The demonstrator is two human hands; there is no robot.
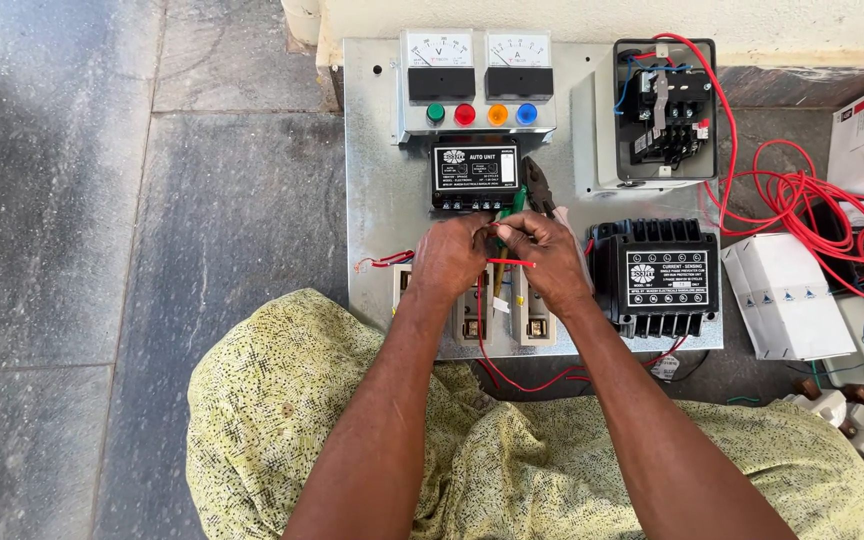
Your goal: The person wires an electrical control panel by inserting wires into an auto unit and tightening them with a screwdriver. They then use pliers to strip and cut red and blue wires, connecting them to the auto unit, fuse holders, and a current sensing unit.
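Left hand (449, 255) is pinching the red wire (512, 263) steady; right hand (550, 258) is gripping a green-handled screwdriver (508, 207) at the black unit (474, 173) just beyond both, reaching its terminals.

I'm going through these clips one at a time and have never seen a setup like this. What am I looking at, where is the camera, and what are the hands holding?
There is one picture, from a camera worn on the person's head, looking down at their own two bare hands.

A metal panel lies flat on a stone floor. On it sit two dial meters above four coloured lamps, a small black unit, an open switch box and a larger black unit.

The left hand and right hand meet mid-panel, pinching a thin red wire. A green-handled tool and pliers show just above the hands.

A red wire coil and a white box lie to the right.
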